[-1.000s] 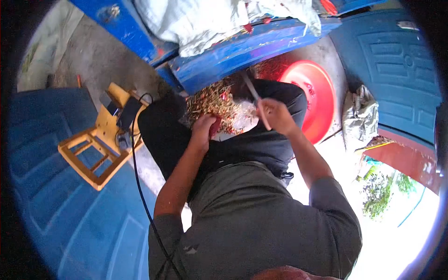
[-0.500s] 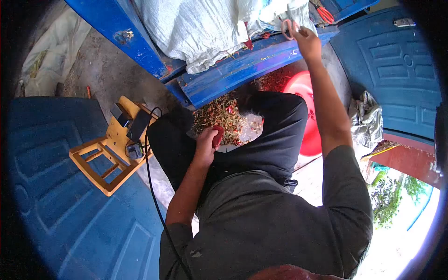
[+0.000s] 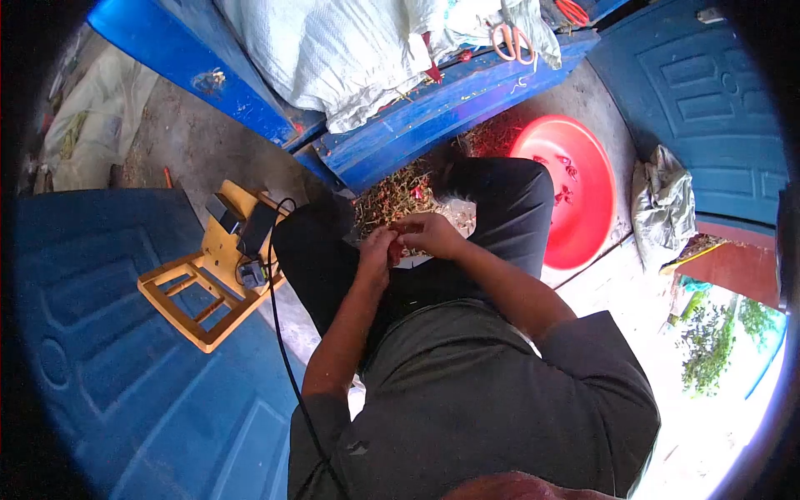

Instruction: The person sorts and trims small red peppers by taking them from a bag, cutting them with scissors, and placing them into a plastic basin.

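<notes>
Over my lap, my left hand (image 3: 377, 252) is closed around a dark red piece that looks like dried chili pepper (image 3: 395, 252). The fingers of my right hand (image 3: 435, 236) meet the left ones and pinch at the same pepper; my fingers hide much of it. Beneath and beyond both hands lies a heap of dry stems (image 3: 392, 200) with red bits in it. Pink-handled scissors (image 3: 514, 57) rest at the edge of the blue table (image 3: 450, 112), away from either hand.
A red basin (image 3: 596, 196) with several dark red pieces stands right of my knee. White woven sacks (image 3: 325, 58) lie on the table, near red-handled scissors (image 3: 572, 12). A wooden chair (image 3: 204, 321) carrying devices is at left, and a black cable (image 3: 279, 329) runs along my left side.
My right hand has let go of the pink-handled scissors at the table edge and come down to my lap. It now meets my left hand at the red pepper.
</notes>
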`<state>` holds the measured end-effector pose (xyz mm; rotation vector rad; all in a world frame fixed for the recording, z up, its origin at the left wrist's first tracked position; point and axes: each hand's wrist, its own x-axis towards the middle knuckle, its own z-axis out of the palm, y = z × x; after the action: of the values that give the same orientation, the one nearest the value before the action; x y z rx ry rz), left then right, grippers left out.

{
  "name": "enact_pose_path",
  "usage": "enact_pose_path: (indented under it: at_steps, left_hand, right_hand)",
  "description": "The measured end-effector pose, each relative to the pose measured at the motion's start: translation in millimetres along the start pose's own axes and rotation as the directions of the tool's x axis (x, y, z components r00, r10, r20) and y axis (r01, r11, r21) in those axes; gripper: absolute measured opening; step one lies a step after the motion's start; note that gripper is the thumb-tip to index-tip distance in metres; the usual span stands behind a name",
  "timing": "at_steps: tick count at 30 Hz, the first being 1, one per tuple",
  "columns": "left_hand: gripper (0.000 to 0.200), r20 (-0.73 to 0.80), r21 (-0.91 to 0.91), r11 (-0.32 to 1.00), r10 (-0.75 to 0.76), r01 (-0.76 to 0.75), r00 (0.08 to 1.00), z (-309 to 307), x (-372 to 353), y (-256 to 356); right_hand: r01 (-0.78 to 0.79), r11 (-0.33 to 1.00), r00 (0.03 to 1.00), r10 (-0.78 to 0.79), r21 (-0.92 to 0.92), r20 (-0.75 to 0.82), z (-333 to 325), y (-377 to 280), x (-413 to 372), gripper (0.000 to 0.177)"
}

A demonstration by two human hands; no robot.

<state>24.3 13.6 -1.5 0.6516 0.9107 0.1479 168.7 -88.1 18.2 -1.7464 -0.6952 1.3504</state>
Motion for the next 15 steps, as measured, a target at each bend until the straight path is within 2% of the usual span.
enact_pose_path:
  at_steps: [2, 4, 5, 7, 8, 10, 11, 12, 13, 14, 15]
  left_hand:
    - [0.012, -0.003, -0.059, 0.998, -0.003, 0.002, 1.000, 3, -5, 3]
    - [0.011, 0.004, -0.054, 0.998, -0.012, 0.013, 1.000, 0, -2, 5]
    - [0.011, 0.008, -0.056, 0.998, -0.029, 0.029, 1.000, 0, -1, 3]
    - [0.012, -0.001, -0.046, 0.999, -0.019, 0.019, 1.000, 7, -4, 2]
    - [0.012, -0.020, -0.059, 0.998, -0.002, 0.001, 1.000, 15, -6, 1]
    - [0.014, 0.042, 0.004, 0.998, -0.059, 0.059, 0.997, 16, -13, 6]
    - [0.015, 0.072, 0.042, 0.995, -0.093, 0.090, 0.993, 13, -16, 8]
    - [0.015, 0.083, 0.057, 0.994, -0.101, 0.096, 0.991, 10, -16, 7]
    - [0.015, 0.090, 0.047, 0.995, -0.096, 0.092, 0.991, 6, -15, 4]
    - [0.015, 0.092, 0.031, 0.996, -0.088, 0.086, 0.992, 2, -13, 2]
    - [0.015, 0.089, 0.030, 0.996, -0.085, 0.083, 0.992, 0, -10, 0]
  right_hand:
    - [-0.042, 0.997, 0.998, 0.045, 0.064, -0.043, 5, 7, 2, 0.032]
    - [0.092, 0.986, 0.990, -0.075, 0.137, -0.120, 12, 16, 4, 0.034]
    - [0.092, 0.985, 0.988, -0.072, 0.148, -0.136, 14, 20, 4, 0.034]
    - [0.192, 0.979, 0.965, -0.174, 0.075, -0.195, 11, 26, 2, 0.029]
    - [0.190, 0.979, 0.958, -0.167, 0.079, -0.234, 0, 21, -4, 0.029]
    - [0.291, 0.951, 0.916, -0.310, -0.108, -0.254, -26, 11, -15, 0.024]
    - [0.296, 0.888, 0.948, -0.226, 0.353, -0.226, -44, 13, -21, 0.020]
    - [0.306, 0.876, 0.927, -0.186, 0.372, -0.325, -68, -31, -50, 0.018]
    - [0.433, 0.812, 0.862, -0.246, 0.392, -0.443, -94, -18, -55, 0.019]
    - [0.413, 0.789, 0.838, -0.136, 0.454, -0.528, -119, -41, -81, 0.018]
    - [0.389, 0.921, 0.665, -0.262, 0.024, -0.700, -152, -29, -95, 0.019]
